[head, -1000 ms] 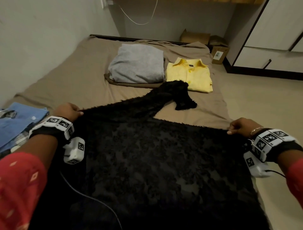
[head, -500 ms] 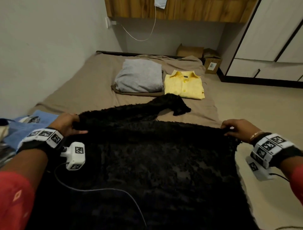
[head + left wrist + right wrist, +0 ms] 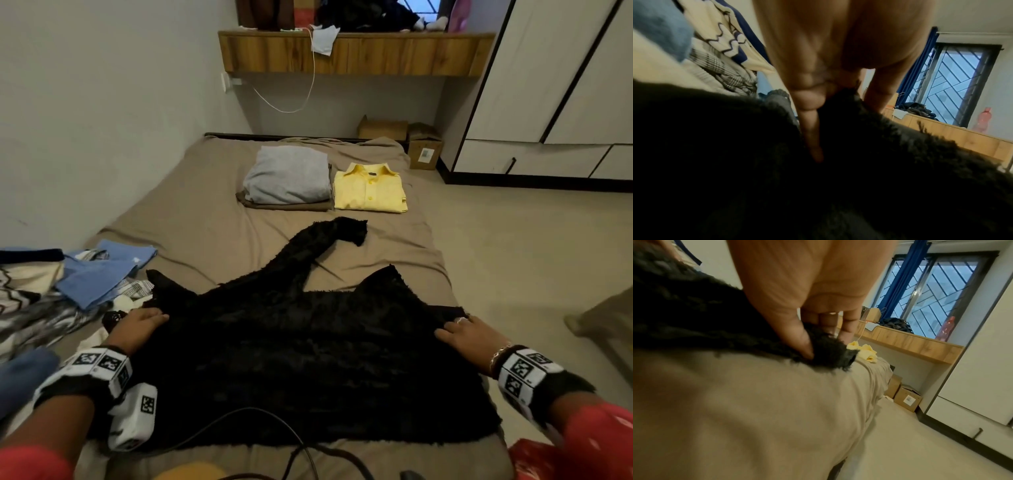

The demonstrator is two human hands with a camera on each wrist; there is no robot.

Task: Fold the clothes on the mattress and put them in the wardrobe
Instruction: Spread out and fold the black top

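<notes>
A fuzzy black garment (image 3: 301, 359) lies spread on the tan mattress (image 3: 205, 219), one sleeve (image 3: 325, 240) stretching away toward the far end. My left hand (image 3: 144, 323) pinches its left edge (image 3: 840, 104) between thumb and fingers. My right hand (image 3: 466, 334) pinches the right edge (image 3: 828, 350) of the same garment at the mattress side. A folded grey garment (image 3: 289, 174) and a folded yellow shirt (image 3: 370, 188) lie side by side farther up the mattress. The white wardrobe (image 3: 561, 85) stands at the right.
A heap of unfolded clothes (image 3: 68, 284), blue and patterned, sits at the left of the mattress. Cardboard boxes (image 3: 421, 147) stand at the head end under a wooden shelf (image 3: 352, 54). Bare floor (image 3: 513, 246) runs along the right. A cable (image 3: 260, 414) crosses the garment's near edge.
Both hands have lowered the black garment onto the mattress and drawn its held edge toward me, so it lies flatter. The head view has tilted up, showing the shelf.
</notes>
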